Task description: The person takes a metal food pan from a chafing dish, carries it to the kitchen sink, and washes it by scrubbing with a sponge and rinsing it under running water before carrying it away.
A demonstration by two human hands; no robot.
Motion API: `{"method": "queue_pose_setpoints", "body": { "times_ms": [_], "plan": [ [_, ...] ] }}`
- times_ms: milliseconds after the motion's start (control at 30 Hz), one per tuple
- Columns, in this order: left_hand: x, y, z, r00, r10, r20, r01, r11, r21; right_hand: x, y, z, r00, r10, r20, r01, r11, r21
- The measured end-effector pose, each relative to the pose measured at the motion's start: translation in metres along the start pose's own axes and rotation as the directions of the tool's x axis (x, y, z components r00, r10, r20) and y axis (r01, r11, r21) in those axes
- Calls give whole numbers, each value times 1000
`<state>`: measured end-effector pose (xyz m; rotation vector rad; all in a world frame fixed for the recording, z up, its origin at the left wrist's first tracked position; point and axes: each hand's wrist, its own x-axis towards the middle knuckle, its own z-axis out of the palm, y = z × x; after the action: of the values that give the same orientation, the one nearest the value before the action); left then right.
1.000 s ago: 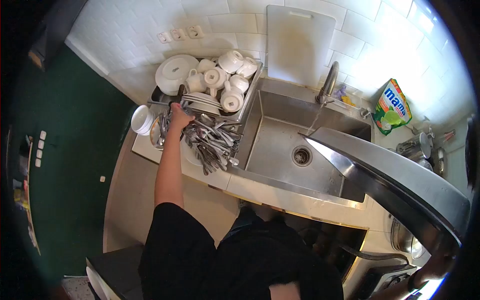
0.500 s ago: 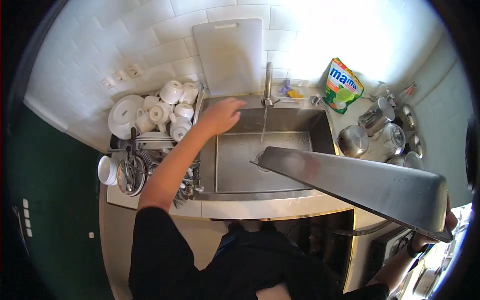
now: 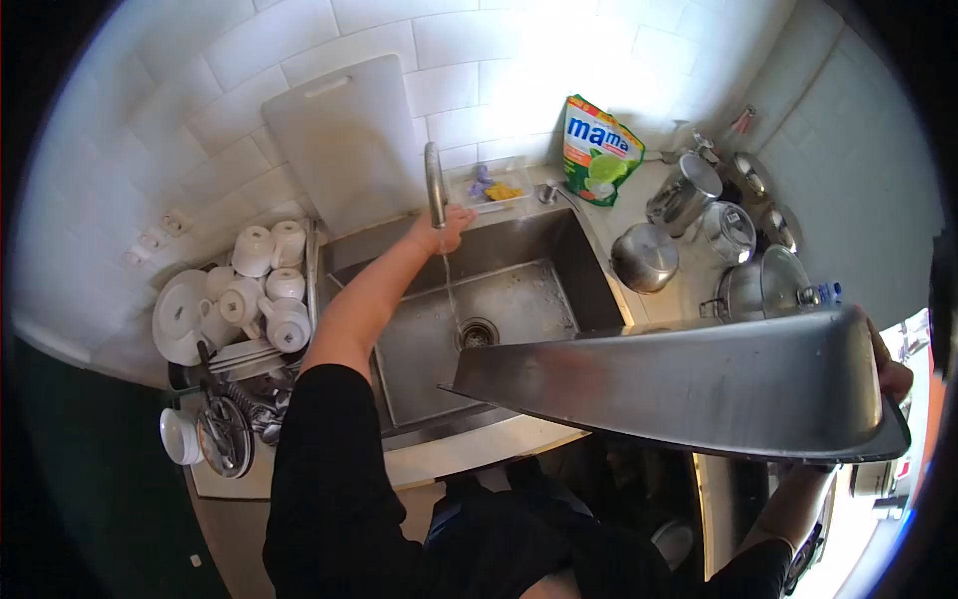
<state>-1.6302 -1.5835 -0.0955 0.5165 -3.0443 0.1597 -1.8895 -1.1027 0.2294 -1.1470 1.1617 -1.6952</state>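
Note:
My left hand (image 3: 439,232) is at the base of the faucet (image 3: 435,180), partly behind the spout. Its fingers are closed around the handle area, which they cover. A thin stream of water runs from the spout into the steel sink (image 3: 419,369). My right hand (image 3: 894,379) grips the far right end of a large, deep stainless steel pan (image 3: 679,384). The pan is tilted on its side, its narrower-looking end over the sink's front right part. Most of the right hand is hidden behind the pan.
White cups (image 3: 254,250), plates and cutlery crowd the rack at left. A cutting board (image 3: 349,140) leans on the tiles. Behind the sink stand a sponge tray (image 3: 489,190) and a green detergent pouch (image 3: 601,155). Steel pots (image 3: 644,258) and a lidded pot (image 3: 763,285) line the right counter.
My left hand has moved from above the sink's left side to the faucet's base. The view has turned right, and the pan is still in my right hand. Water keeps running.

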Motion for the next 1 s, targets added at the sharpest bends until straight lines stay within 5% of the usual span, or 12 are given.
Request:
{"method": "queue_pose_setpoints", "body": {
  "times_ms": [67, 133, 200, 267, 367, 467, 533, 600, 667, 767, 833, 1000],
  "plan": [
    [-4, -8, 0, 992, 58, -108, -63, 997, -41, -12, 11, -29, 967, -255, -1, 229, 869, -439],
    [-17, -15, 3, 961, -99, -258, -3, 930, -369, -21, 13, -24, 930, -338, -143, 223, 830, -511],
    [-63, 36, -100, 837, -524, 157, 514, 655, -554, -26, 15, -27, 895, -387, -220, 161, 742, -651],
    [-118, 28, -69, 779, -561, 282, 560, 419, -714, -20, 20, -31, 875, -455, -163, 221, 676, -703],
    [-180, 100, -91, 478, -630, 611, 710, -132, -692, -7, 35, -17, 804, -590, -72, 399, 625, -670],
    [-203, 148, -60, 405, -404, 820, 650, -503, -569, 14, 50, -11, 669, -731, 133, 722, 596, -351],
    [-202, 176, -62, 692, -63, 719, 404, -792, -458, 17, 55, -5, 637, -754, 159, 762, 586, -274],
    [-189, 198, -76, 807, -216, 549, -30, -944, -327, 20, 60, 0, 601, -779, 180, 794, 556, -244],
    [-178, 217, -101, 747, -513, 423, -441, -859, -261, 26, 61, 12, 499, -828, 257, 847, 403, -346],
    [-196, 202, -79, 587, -748, 311, -727, -656, -205, 29, 83, 2, 485, -871, 81, 699, 330, -635],
    [-212, 201, -109, 552, -805, 217, -738, -593, -322, 25, 103, -1, 488, -867, -105, 703, 461, -541],
    [-237, 194, -155, 479, -873, 95, -793, -476, -380, 12, 145, -7, 493, -831, -256, 495, 511, -703]
  ]
}}
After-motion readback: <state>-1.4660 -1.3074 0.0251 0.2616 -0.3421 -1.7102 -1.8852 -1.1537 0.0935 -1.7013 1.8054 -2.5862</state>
